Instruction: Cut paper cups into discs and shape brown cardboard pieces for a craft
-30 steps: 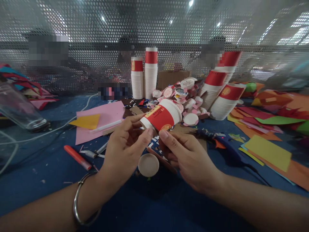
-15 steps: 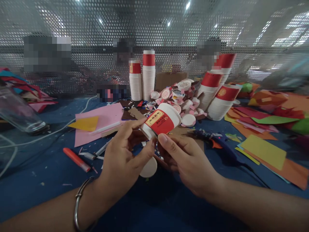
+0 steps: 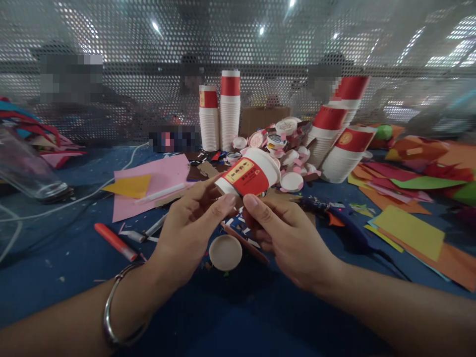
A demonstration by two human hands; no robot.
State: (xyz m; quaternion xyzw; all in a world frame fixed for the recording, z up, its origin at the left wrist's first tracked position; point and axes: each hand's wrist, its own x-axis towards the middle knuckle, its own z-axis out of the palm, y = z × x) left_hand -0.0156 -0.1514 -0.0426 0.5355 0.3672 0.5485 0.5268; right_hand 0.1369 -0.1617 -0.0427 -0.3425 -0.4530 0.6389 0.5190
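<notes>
A paper cup [image 3: 248,174], white with a red band and a yellow label, lies tilted in the air between both hands, its base toward the upper right. My left hand [image 3: 193,223] is closed on the cup's left end, thumb on the near side. With thumb and fingers my right hand [image 3: 286,233] grips its lower edge; a thin dark piece shows by that thumb, too small to name. Below the cup, a round pale disc [image 3: 225,253] rests on the blue table. Some fingertips are hidden behind the cup.
Stacked paper cups [image 3: 230,119] stand behind, more stacks [image 3: 345,153] at right. Between them is a heap of cut cup bottoms [image 3: 292,181]. A glue gun [image 3: 344,223] lies at right beside coloured paper [image 3: 409,230]. Left are a red marker [image 3: 115,241] and pink paper [image 3: 163,173].
The cup has turned a little toward level, and my left hand has shifted along it. The pale disc on the table shows more fully now.
</notes>
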